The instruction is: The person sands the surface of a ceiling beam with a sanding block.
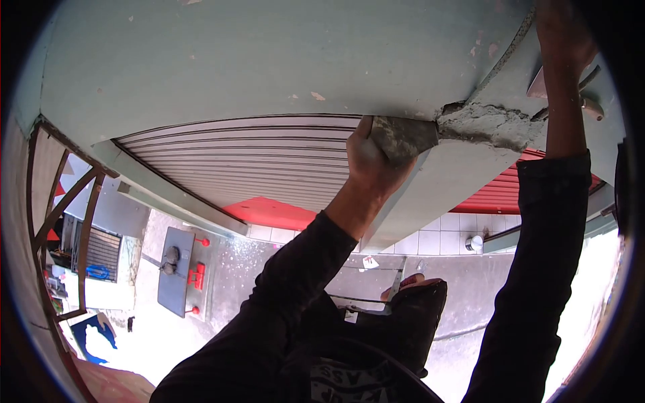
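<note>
My left hand [376,164] is closed around a small flat grey piece [406,138], blotched and dirty like a mortar-smeared board. Its right end reaches the edge of a rough patch of grey mortar [494,125] on the pale green wall [269,60]. Up at the top right, my right hand [564,33] is raised against the wall, smeared and partly cut off, so its fingers are not clear. A narrow rough groove [507,57] climbs from the patch toward that hand. Beside the right forearm, a pipe-like stub [591,109] juts out.
Below the wall are a grey roller shutter [255,154] and a red shutter [494,185]. Far beneath, a dark table with red parts [176,269] stands on the ground, near a white bucket [474,243]. A metal frame [84,235] is at left.
</note>
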A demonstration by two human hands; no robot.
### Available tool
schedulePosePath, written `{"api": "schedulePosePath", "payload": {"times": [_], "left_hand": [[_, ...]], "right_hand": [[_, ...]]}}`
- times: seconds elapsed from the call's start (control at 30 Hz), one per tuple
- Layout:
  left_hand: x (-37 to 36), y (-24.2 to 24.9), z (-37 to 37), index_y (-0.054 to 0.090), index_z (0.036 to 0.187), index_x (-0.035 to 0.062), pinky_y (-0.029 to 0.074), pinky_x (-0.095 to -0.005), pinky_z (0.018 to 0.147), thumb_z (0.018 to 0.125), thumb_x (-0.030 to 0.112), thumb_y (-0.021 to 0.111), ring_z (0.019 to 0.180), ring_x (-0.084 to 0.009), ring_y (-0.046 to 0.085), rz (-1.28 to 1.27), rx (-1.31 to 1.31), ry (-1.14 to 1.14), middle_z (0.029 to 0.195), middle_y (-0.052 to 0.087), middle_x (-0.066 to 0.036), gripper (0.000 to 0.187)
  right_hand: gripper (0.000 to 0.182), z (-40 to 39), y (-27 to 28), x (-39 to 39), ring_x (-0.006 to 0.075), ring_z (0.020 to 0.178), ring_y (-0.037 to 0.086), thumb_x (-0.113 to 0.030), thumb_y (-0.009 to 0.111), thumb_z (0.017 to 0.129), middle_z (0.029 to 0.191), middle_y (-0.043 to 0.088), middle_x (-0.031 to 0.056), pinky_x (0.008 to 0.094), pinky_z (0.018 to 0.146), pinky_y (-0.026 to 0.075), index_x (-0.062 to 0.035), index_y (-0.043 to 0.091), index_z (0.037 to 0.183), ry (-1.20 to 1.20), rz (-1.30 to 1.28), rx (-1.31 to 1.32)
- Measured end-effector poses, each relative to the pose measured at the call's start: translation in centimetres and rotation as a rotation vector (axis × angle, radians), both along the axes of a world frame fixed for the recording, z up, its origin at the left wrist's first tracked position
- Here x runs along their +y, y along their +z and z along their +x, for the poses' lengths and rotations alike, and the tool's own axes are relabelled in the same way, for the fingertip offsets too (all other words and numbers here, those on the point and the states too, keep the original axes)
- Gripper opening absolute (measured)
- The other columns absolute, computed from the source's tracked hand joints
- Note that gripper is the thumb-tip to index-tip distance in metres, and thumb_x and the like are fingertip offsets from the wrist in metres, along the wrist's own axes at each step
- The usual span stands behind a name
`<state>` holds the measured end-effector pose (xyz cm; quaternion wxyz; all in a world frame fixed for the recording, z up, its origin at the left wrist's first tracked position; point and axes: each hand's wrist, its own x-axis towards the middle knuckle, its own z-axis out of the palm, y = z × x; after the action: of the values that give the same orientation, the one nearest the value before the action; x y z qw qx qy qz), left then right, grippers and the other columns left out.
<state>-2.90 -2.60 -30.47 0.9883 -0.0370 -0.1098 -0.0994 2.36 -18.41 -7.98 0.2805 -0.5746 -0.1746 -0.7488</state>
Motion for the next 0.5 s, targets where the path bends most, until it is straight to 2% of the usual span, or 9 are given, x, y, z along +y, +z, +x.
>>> {"api": "schedulePosePath", "payload": {"times": [0.1, 0.17, 0.23, 0.3, 0.37, 0.43, 0.5], "left_hand": [[0.5, 0.4, 0.1, 0.047, 0.139, 0.0048, 0.041, -0.0522, 0.114, 0.107, 0.034, 0.032, 0.130, -0.0336, 0.052, 0.016, 0.037, -0.025, 0.139, 0.052, -0.015, 0.046], [0.7, 0.9, 1.4, 0.049, 0.137, 0.0045, 0.043, -0.0510, 0.113, 0.107, 0.037, 0.035, 0.128, -0.0338, 0.054, 0.046, 0.041, -0.003, 0.137, 0.054, -0.015, 0.046], [0.5, 1.4, 3.7, 0.049, 0.137, 0.0053, 0.043, -0.0500, 0.114, 0.106, 0.040, 0.037, 0.129, -0.0340, 0.054, 0.048, 0.024, 0.020, 0.137, 0.054, -0.015, 0.048], [0.4, 0.8, 4.9, 0.050, 0.136, 0.0063, 0.045, -0.0493, 0.112, 0.105, 0.043, 0.041, 0.128, -0.0331, 0.055, 0.017, -0.019, 0.016, 0.136, 0.056, -0.014, 0.049], [0.6, 0.1, 5.9, 0.052, 0.134, 0.0076, 0.047, -0.0492, 0.109, 0.102, 0.047, 0.045, 0.126, -0.0322, 0.056, -0.008, 0.010, 0.004, 0.135, 0.056, -0.012, 0.051], [1.2, -0.2, 7.0, 0.055, 0.131, 0.0092, 0.047, -0.0497, 0.106, 0.099, 0.051, 0.050, 0.124, -0.0313, 0.056, -0.033, 0.106, -0.005, 0.135, 0.055, -0.010, 0.053], [1.8, -0.3, 8.0, 0.057, 0.129, 0.0091, 0.048, -0.0493, 0.105, 0.098, 0.051, 0.051, 0.123, -0.0310, 0.056, -0.064, 0.105, -0.029, 0.133, 0.056, -0.010, 0.052]], "right_hand": [[0.060, 1.4, 1.4, -0.9, 0.0173, 0.062, 0.042, -0.053, 0.045, 0.106, 0.064, 0.042, 0.0059, 0.0380, 0.061, 0.038, -0.0008, 0.051, 0.076, -0.047, 0.132, 0.195], [0.061, 1.3, 0.2, 0.9, 0.0170, 0.061, 0.041, -0.053, 0.045, 0.106, 0.064, 0.041, 0.0055, 0.0378, 0.061, 0.037, -0.0014, 0.050, 0.074, -0.030, 0.130, -0.026], [0.061, 1.4, 0.5, 0.6, 0.0170, 0.061, 0.041, -0.053, 0.045, 0.106, 0.063, 0.041, 0.0055, 0.0378, 0.060, 0.037, -0.0016, 0.049, 0.073, 0.013, 0.103, -0.036], [0.060, 2.7, 1.3, -2.5, 0.0174, 0.061, 0.041, -0.053, 0.045, 0.105, 0.063, 0.042, 0.0059, 0.0380, 0.060, 0.037, -0.0016, 0.049, 0.074, 0.077, 0.053, 0.180], [0.060, -1.2, 0.7, -0.5, 0.0171, 0.062, 0.043, -0.053, 0.046, 0.105, 0.064, 0.043, 0.0062, 0.0375, 0.062, 0.038, -0.0013, 0.052, 0.076, 0.065, 0.008, 0.178], [0.058, -0.9, 0.8, 0.1, 0.0191, 0.056, 0.045, -0.048, 0.041, 0.107, 0.063, 0.047, 0.0074, 0.0352, 0.057, 0.038, -0.0012, 0.053, 0.076, -0.066, -0.043, 0.000], [0.059, 2.9, 1.6, -0.6, 0.0234, 0.043, 0.048, -0.039, 0.029, 0.111, 0.059, 0.053, 0.0096, 0.0310, 0.046, 0.037, -0.0011, 0.054, 0.074, -0.327, -0.085, -0.350]]}}
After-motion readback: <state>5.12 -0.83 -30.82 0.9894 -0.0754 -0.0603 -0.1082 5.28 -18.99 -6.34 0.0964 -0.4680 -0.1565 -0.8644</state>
